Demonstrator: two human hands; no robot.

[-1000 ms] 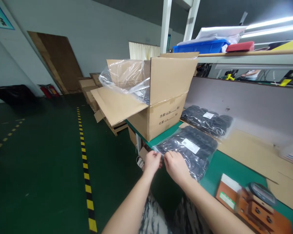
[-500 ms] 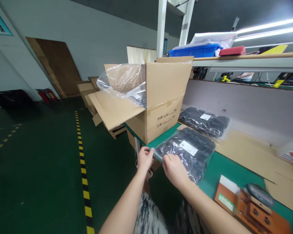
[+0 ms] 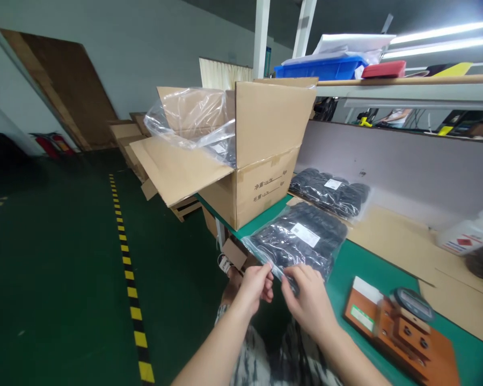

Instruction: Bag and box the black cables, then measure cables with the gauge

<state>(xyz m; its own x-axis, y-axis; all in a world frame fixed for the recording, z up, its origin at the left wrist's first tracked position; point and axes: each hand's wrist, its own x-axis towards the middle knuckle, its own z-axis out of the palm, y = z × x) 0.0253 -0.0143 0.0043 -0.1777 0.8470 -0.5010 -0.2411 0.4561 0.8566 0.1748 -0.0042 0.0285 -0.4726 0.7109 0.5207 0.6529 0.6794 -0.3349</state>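
Note:
A clear plastic bag [image 3: 306,234] packed with dark, rounded bundles and bearing a white label lies on the green table, its near edge hanging toward me. My left hand [image 3: 258,287] pinches that near edge between thumb and finger. Close beside it on the right, my right hand [image 3: 306,292] has its fingers curled over the same edge, gripping the bag near its corner. What the dark contents are, I cannot make out. Behind lies a second filled bag [image 3: 330,192] with a label, against the low wall.
An open cardboard box [image 3: 265,177] with a plastic liner stands at the table's far left corner. An orange fixture with a round gauge [image 3: 406,327] sits at right. A white jug [image 3: 469,233] stands on flat cardboard [image 3: 390,236]. Overhead, a shelf holds a blue tray [image 3: 322,69].
My left hand has slid right and nearer along the bag's edge, toward my right hand. My right hand has shifted slightly right and lower. The view has turned a little.

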